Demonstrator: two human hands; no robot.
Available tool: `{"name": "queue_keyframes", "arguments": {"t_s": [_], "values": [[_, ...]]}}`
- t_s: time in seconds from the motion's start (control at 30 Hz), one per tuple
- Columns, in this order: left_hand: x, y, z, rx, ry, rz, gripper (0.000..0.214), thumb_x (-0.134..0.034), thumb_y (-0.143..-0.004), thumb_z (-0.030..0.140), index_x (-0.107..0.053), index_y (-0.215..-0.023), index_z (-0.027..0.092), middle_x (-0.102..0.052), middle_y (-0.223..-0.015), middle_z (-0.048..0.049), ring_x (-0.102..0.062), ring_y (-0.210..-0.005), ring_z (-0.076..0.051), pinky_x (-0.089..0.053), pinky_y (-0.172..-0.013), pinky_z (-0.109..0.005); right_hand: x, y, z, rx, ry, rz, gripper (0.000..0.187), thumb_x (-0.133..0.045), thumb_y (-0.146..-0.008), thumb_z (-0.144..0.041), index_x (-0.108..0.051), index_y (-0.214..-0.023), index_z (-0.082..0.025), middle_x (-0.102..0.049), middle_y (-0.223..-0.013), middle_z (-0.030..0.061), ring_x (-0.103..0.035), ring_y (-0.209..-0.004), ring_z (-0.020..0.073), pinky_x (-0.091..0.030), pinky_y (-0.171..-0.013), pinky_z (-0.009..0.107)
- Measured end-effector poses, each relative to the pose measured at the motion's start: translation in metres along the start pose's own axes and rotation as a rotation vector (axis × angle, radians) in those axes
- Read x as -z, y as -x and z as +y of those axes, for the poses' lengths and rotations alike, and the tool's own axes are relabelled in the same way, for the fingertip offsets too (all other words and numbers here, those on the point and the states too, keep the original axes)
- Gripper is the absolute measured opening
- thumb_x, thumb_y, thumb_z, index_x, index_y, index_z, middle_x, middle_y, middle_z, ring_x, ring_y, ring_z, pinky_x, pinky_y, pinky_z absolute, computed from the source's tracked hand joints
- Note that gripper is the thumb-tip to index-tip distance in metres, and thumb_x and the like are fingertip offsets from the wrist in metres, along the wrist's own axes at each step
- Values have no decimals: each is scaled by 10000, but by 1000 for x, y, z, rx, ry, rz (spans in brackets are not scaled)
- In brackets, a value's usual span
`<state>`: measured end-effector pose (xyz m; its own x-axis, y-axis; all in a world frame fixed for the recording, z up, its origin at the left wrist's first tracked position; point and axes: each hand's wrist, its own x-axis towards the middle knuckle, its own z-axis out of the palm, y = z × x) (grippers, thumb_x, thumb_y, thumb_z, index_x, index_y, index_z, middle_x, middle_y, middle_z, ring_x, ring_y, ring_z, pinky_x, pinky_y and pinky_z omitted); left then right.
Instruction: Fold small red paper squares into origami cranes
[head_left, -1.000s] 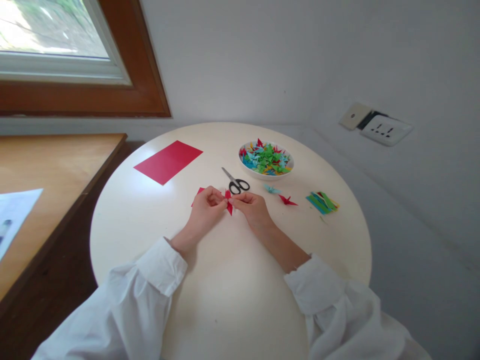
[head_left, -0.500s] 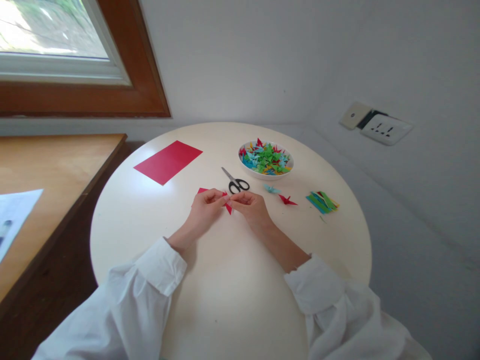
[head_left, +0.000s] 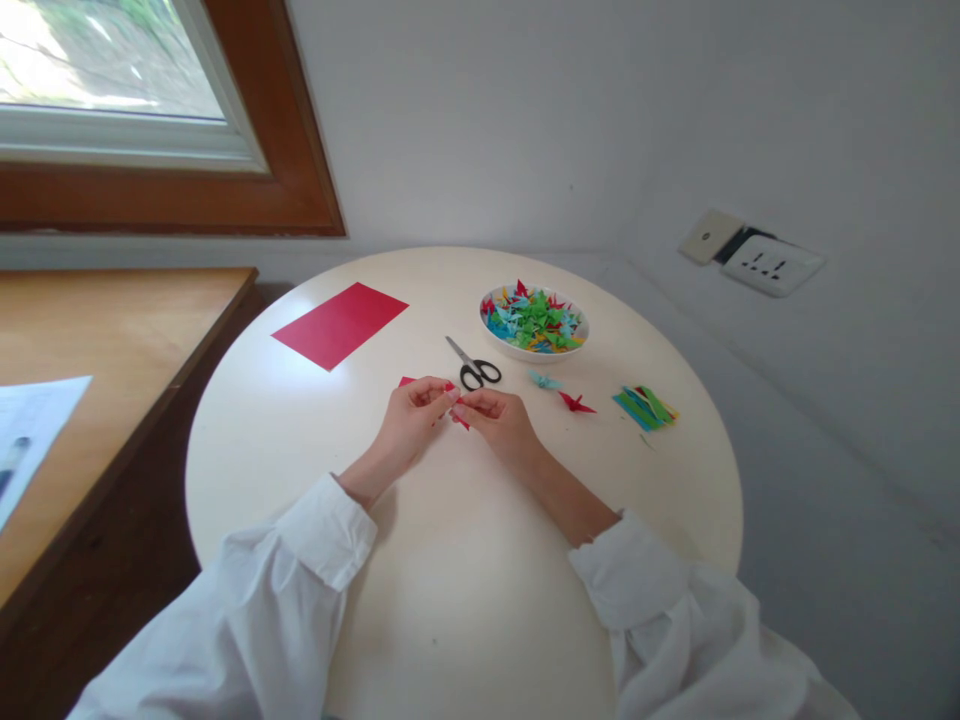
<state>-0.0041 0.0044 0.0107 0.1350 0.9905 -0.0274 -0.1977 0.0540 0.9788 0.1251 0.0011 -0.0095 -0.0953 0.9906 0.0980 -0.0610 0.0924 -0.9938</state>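
My left hand (head_left: pixel 411 418) and my right hand (head_left: pixel 499 421) meet over the middle of a round cream table (head_left: pixel 450 560). Both pinch a small folded piece of red paper (head_left: pixel 459 420), and their fingers hide most of it. A second scrap of red paper (head_left: pixel 406 382) lies flat just behind my left hand. Black-handled scissors (head_left: pixel 472 366) rest closed just beyond my fingertips.
A white dish (head_left: pixel 534 323) heaped with several coloured paper cranes stands at the back. A pale blue crane (head_left: pixel 543 380) and a red crane (head_left: pixel 576 403) lie right of my hands, then a stack of coloured strips (head_left: pixel 643 405). A red sheet (head_left: pixel 340 324) lies back left; a wooden desk (head_left: pixel 97 380) adjoins.
My fingers have closed further over the red fold, so less of it shows. The hands stay in the same spot and the view has shifted slightly.
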Motion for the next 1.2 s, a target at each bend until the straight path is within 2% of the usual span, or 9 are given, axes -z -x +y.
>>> {"name": "queue_keyframes", "arguments": {"t_s": [0.13,0.27,0.4,0.6,0.7,0.8,0.97,1.1,1.2], "values": [[0,0,0,-15,18,-31,113,-677,-606,239,-610,-616,148,-547,-565,31,-465,-516,-74,-362,-514,-211,-1,2,-2,46,69,9,135,-659,-629,-301,-616,-585,-180,-597,-547,-21,-489,-514,100,-374,-518,246],[4,-2,-3,-40,-14,-12,105,-672,-619,240,-626,-651,152,-560,-597,23,-450,-522,-73,-344,-504,-206,-3,3,-3,73,112,98,151,-645,-653,-315,-601,-613,-176,-604,-589,-5,-513,-537,114,-397,-530,251],[8,-4,-5,-76,-112,5,152,-677,-647,291,-640,-679,147,-578,-637,7,-449,-541,-76,-344,-511,-208,-2,2,-2,145,175,206,122,-637,-660,-289,-603,-689,-176,-627,-689,15,-565,-631,137,-446,-574,249],[12,-6,-8,-219,-340,54,209,-654,-693,339,-662,-781,150,-546,-571,24,-414,-484,-73,-327,-467,-209,1,3,0,296,338,237,87,-581,-705,-248,-605,-737,-172,-617,-710,16,-546,-606,121,-459,-556,241],[10,-5,-10,-270,-380,5,225,-630,-713,318,-670,-859,153,-592,-602,9,-494,-528,-96,-388,-511,-218,2,3,-3,390,492,253,53,-566,-709,-202,-610,-723,-175,-610,-678,11,-522,-573,113,-439,-535,236],[8,-4,-11,-301,-398,-63,192,-614,-716,280,-677,-848,155,-672,-730,-36,-597,-661,-142,-461,-622,-244,4,4,-4,451,580,226,62,-561,-696,-155,-615,-718,-178,-606,-658,8,-516,-570,112,-433,-536,237],[10,-5,-12,-319,-434,-41,181,-633,-700,283,-674,-825,159,-696,-796,-65,-630,-713,-171,-494,-664,-276,6,1,2,383,391,133,99,-581,-699,-171,-638,-779,-182,-632,-731,22,-579,-656,131,-486,-618,258],[12,-6,-9,-248,-346,-28,202,-669,-675,304,-662,-805,149,-695,-770,-59,-635,-676,-165,-502,-612,-269,7,-2,4,282,181,73,127,-593,-711,-191,-673,-809,-187,-659,-809,36,-612,-719,141,-506,-671,275],[10,-5,-6,-191,-287,-29,245,-700,-646,311,-654,-817,140,-695,-765,-61,-634,-654,-160,-495,-566,-255,8,-3,2,260,137,82,120,-610,-704,-186,-698,-785,-197,-664,-765,23,-599,-684,131,-500,-664,274]]}}
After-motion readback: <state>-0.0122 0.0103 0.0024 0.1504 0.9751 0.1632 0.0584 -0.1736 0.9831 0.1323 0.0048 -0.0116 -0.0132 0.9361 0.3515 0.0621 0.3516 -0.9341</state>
